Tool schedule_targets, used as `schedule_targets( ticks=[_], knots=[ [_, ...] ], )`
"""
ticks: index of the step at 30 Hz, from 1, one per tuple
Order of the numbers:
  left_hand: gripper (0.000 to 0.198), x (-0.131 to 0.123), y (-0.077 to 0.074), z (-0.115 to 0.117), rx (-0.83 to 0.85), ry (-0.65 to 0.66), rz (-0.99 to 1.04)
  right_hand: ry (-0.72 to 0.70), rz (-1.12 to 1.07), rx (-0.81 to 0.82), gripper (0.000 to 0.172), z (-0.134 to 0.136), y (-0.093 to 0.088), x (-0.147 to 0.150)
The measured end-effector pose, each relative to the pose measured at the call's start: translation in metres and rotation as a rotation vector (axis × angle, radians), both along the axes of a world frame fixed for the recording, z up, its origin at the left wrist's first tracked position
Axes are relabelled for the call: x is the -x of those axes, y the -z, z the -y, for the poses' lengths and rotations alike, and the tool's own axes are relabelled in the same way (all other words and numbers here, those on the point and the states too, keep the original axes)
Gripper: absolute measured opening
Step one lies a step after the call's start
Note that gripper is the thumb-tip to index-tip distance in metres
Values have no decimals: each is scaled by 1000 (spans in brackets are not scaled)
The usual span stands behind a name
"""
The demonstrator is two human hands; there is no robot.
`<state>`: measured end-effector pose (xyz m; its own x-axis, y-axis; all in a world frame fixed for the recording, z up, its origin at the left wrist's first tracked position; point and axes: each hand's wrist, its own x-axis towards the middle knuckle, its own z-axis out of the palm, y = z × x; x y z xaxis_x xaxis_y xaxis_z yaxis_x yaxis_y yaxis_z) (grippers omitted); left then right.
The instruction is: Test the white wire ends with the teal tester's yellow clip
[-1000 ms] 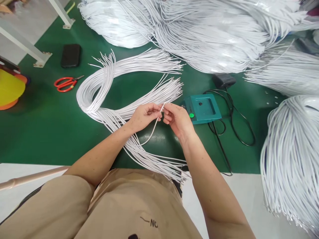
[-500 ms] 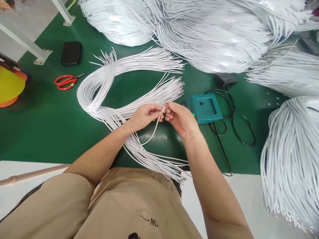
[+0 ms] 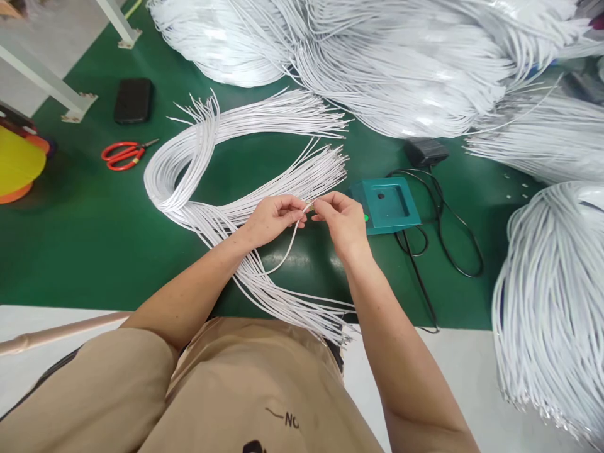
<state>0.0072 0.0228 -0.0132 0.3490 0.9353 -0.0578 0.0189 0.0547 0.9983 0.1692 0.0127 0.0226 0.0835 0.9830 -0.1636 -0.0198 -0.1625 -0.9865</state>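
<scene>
At frame centre, your left hand (image 3: 274, 220) and right hand (image 3: 342, 220) each pinch the same white wire (image 3: 289, 246), grips clenched, above the green counter (image 3: 94, 233).

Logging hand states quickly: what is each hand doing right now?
Left hand: closed, pinching a single white wire near its end.
Right hand: closed, fingertips pinching the same wire's tip.

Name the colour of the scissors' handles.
Red; the scissors show best in the head view.
</scene>
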Motion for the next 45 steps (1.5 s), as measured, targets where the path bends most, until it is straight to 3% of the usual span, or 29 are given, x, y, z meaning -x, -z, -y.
schedule_targets(
  ticks=[5,9,13,17,20,23,26,30,33,41,45],
  knots=[
    [17,0,-2,0,1,-13,-31,-65,-27,118,13,1,-6,-2],
    [17,-1,-3,1,17,-23,-26,-109,27,37,23,-1,-6,-4],
    [30,-5,-4,3,87,-55,30,-114,245,-74,15,-2,7,-5],
    [56,-7,-7,4,205,11,218,-100,690,-322,21,2,22,-4],
    [53,-7,-7,4,311,75,306,-193,1151,-583,33,5,24,-6],
    [49,-7,-5,2,323,52,290,-263,1370,-669,31,1,17,-17],
    [48,-8,-1,1,241,-22,195,-254,1429,-628,27,-12,8,-32],
    [48,-11,5,-1,157,-68,69,-456,1445,-534,21,-27,2,-46],
    [47,-13,8,-2,143,-78,27,-509,1393,-546,12,-31,1,-50],
    [44,-13,17,-4,84,-127,-79,-437,1406,-545,19,-37,5,-48],
    [45,-13,19,-4,93,-135,-120,-470,1406,-507,20,-38,3,-48]
  ],
)
